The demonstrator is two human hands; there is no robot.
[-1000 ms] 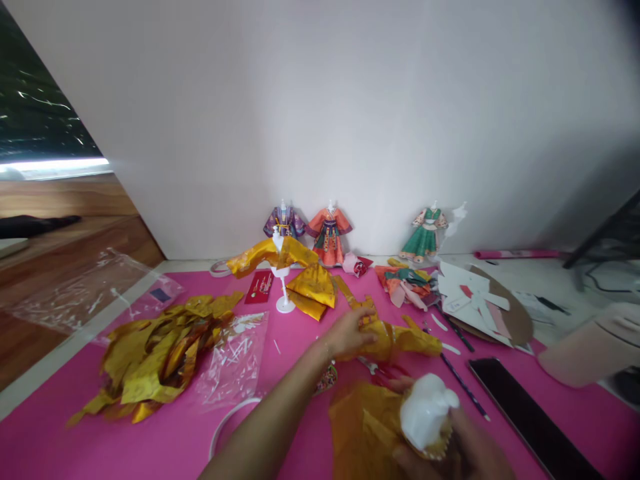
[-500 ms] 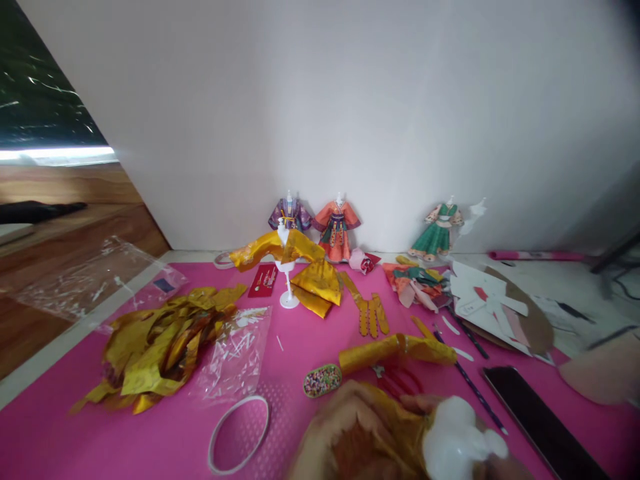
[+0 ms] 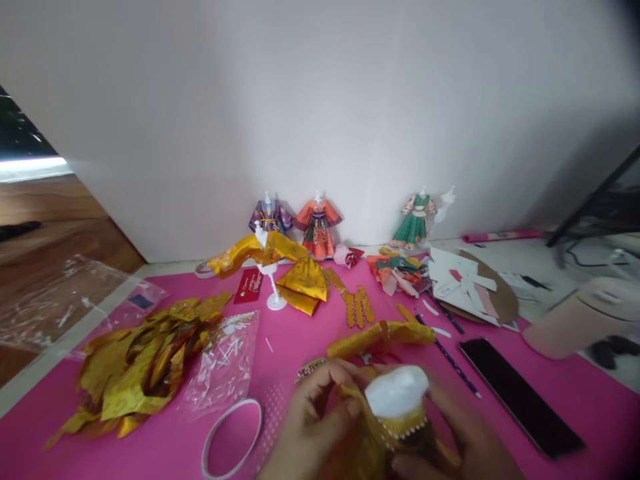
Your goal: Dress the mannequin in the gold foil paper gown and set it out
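Low in the view, a small white mannequin [image 3: 397, 392] is held upside down or tilted, its end toward me. Gold fabric [image 3: 373, 437] wraps it, with a row of pearl-like beads along one edge. My left hand [image 3: 315, 423] is closed, thumb and finger pinching the gold fabric at the mannequin's left. Around its right side curl the fingers of my right hand [image 3: 467, 433]. Just beyond my hands lies a rolled gold piece [image 3: 360, 338]. A tin of coloured beads [image 3: 309, 369] is partly hidden behind my left fingers.
Crumpled gold scraps [image 3: 135, 367], a clear bag of white sticks [image 3: 225, 363] and a white ring [image 3: 205, 443] lie left. A white stand [image 3: 273, 290] carries gold sleeves. Dressed figures, including an orange one [image 3: 319, 227], line the wall. A phone [image 3: 520, 397] and tumbler [image 3: 575, 317] are right.
The mannequin has turned in my hands, so the beaded gold edge now shows. Both hands have come up slightly, and my view has shifted to the right.
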